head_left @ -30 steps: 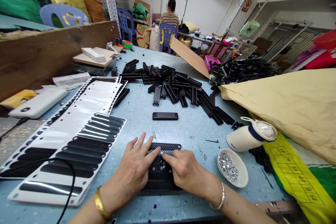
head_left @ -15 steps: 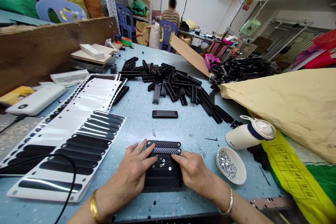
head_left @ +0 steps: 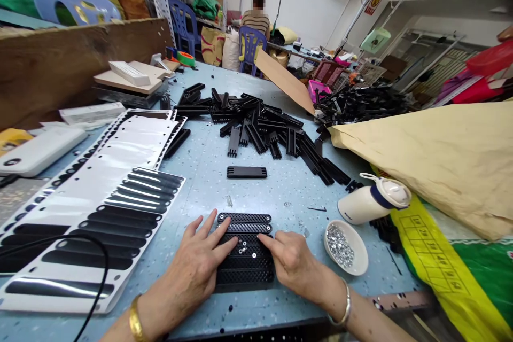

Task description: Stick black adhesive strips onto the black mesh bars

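Observation:
Several black strips (head_left: 244,275) with a textured surface lie side by side in a block at the table's near edge. Small silver round pieces (head_left: 254,255) lie loose on them, and others sit at the ends of the two farthest strips. My left hand (head_left: 200,256) rests with spread fingers on the block's left side, holding nothing. At the right end of the third strip, my right hand (head_left: 290,254) presses with a stretched index finger; its other fingers are curled and its thumb is hidden. Beside it stands a white bowl (head_left: 363,267) of small silver pieces.
Beyond my hands lie one black bar (head_left: 247,172) and a heap of black bars (head_left: 256,123). Sheets of black stickers (head_left: 120,224) and a cable cover the left. A white bottle (head_left: 355,208) lies on the right near brown paper (head_left: 420,149). A person (head_left: 256,18) sits far back.
The whole view has shifted a little, so everything appears slightly farther left. Both hands keep their places on the black strips, with the right index finger still on the third one.

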`<state>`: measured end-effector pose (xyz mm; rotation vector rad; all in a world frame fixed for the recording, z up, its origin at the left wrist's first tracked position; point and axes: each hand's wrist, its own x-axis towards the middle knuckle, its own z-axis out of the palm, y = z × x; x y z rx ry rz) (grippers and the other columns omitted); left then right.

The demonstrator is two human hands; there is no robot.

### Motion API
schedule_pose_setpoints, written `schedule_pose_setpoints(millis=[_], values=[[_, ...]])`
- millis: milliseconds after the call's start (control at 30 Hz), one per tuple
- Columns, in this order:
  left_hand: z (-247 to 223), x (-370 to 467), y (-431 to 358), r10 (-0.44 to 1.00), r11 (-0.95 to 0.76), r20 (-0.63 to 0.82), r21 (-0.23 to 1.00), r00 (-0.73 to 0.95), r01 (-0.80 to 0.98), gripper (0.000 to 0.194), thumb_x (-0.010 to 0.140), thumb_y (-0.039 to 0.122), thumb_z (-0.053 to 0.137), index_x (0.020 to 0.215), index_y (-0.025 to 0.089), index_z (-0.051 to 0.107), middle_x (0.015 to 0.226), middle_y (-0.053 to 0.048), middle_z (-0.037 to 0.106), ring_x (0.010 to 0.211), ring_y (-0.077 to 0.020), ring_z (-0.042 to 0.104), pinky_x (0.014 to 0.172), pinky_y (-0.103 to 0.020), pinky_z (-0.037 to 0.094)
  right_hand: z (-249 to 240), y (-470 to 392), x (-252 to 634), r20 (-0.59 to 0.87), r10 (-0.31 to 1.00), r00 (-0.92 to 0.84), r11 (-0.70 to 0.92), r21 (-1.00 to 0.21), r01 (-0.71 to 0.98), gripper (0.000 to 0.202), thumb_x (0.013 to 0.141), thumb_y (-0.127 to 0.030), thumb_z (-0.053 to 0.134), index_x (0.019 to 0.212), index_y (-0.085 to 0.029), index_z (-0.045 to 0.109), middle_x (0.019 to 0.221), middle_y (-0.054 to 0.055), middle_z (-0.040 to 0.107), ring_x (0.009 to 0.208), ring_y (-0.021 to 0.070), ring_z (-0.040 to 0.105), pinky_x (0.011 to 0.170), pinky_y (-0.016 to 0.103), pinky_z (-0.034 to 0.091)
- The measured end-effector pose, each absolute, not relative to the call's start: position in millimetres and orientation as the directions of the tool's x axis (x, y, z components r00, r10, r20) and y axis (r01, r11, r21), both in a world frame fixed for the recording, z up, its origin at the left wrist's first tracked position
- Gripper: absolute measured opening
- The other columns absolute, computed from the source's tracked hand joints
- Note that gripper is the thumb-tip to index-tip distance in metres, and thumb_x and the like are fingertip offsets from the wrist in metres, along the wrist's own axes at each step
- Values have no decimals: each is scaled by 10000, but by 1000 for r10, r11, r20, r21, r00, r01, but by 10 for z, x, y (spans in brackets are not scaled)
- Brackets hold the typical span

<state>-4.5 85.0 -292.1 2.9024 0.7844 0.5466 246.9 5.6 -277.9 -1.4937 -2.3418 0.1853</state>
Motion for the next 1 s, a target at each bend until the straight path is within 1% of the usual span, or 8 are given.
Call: schedule_pose_setpoints(millis=[133,300,467,600,700,900,1000], values=[[-2902,-49,831,534,-845,292,152,793,513,639,699,-31,440,1249,244,612,1391,-148,530,1354,-402,372,1004,-616,368,-2722,55,2465,137,885,-444,462,-145,875,507,803,-9,412,1280,-103,554,768,84,598,653,212,513,584,357,393],[-2903,-130,869,510,-856,337,110,791,505,625,703,-30,430,1234,234,630,1376,-172,532,1338,-417,392,968,-614,402,-2629,0,2535,27,886,-462,462,23,887,508,787,-23,457,1277,-114,552,787,89,587,686,218,491,636,387,378],[-2945,-246,887,518,-850,342,96,784,519,616,724,-13,433,1249,247,621,1371,-160,543,1314,-411,426,951,-605,418,-2640,-94,2605,-21,895,-446,446,83,891,574,753,-15,464,1322,-70,511,802,94,586,693,218,481,641,395,383],[-3002,-297,883,520,-848,357,100,776,521,608,738,0,429,1261,253,611,1359,-153,557,1320,-401,422,946,-595,421,-2620,-125,2579,-40,885,-464,466,88,880,574,759,2,442,1329,-46,497,822,101,602,705,222,492,663,420,410],[-3022,-319,885,525,-844,366,103,769,527,622,735,-2,428,1270,265,600,1350,-141,566,1311,-391,436,938,-585,430,-2633,-130,2563,-11,881,-474,473,55,879,564,752,26,405,1302,-31,514,807,98,606,697,223,502,649,414,423],[-2987,-373,841,543,-834,332,110,771,540,702,699,-48,405,1315,252,558,1357,-147,556,1310,-385,437,936,-583,437,-2851,-157,2596,191,871,-454,476,-93,874,563,738,50,336,1264,-26,522,756,93,593,655,215,500,597,380,413],[-2980,-398,815,563,-823,307,123,767,554,728,684,-56,397,1330,249,541,1353,-143,558,1307,-380,441,943,-582,433,-2964,-187,2606,229,863,-450,485,-128,865,594,727,59,326,1299,-9,473,760,96,583,664,220,497,594,380,411]])
